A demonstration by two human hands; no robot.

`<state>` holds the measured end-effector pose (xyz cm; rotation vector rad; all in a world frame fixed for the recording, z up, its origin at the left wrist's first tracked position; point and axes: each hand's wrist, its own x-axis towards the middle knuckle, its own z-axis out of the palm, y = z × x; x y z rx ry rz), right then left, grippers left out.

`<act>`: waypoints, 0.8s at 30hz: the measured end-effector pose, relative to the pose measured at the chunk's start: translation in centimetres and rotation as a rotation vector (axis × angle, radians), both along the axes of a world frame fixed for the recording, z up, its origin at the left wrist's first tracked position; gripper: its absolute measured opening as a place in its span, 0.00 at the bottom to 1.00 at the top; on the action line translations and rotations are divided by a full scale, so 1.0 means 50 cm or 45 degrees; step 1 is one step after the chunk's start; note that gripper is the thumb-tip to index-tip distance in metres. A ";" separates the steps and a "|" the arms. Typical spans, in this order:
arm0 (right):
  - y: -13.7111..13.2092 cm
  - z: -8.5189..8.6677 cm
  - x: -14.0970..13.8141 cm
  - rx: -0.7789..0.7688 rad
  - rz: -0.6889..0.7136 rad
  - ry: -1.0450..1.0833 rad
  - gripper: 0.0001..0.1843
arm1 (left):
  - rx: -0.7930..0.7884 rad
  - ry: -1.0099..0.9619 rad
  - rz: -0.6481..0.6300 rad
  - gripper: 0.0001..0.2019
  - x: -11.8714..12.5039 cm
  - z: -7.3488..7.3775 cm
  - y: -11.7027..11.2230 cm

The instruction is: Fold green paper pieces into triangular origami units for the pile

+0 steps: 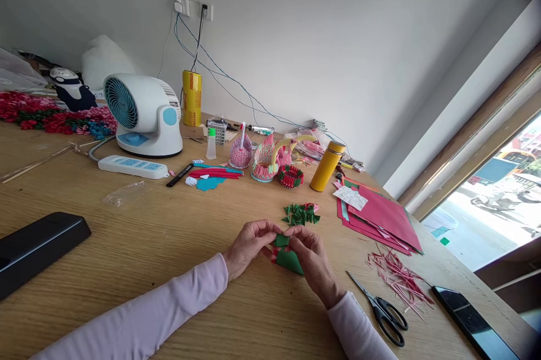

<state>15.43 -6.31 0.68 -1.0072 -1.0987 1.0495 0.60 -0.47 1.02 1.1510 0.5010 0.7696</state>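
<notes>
My left hand [249, 244] and my right hand [315, 264] meet over the wooden table [169, 247], both pinching a small piece of green paper [287, 256] with a red edge, folded between the fingertips. The fingers of both hands are closed on it. Just beyond the hands lies a small pile of folded green paper triangles [300, 214] with a pink one among them.
Black scissors [382, 310] and red paper strips [397, 276] lie to the right, with a phone [473, 320] beyond. Red paper sheets [380, 216], a yellow flask [324, 165], paper swans [266, 160], a fan [141, 115], a power strip [133, 166] and a black box [36, 247] stand around.
</notes>
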 end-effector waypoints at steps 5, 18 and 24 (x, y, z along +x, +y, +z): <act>0.000 -0.004 0.006 0.019 -0.031 -0.171 0.10 | -0.208 -0.038 -0.028 0.07 -0.002 0.003 -0.002; 0.012 -0.015 0.027 0.098 -0.025 -0.279 0.11 | -0.317 0.000 -0.165 0.06 -0.003 -0.001 0.006; 0.019 -0.027 0.028 0.062 -0.098 -0.292 0.14 | 0.286 0.211 0.041 0.12 0.005 -0.004 -0.010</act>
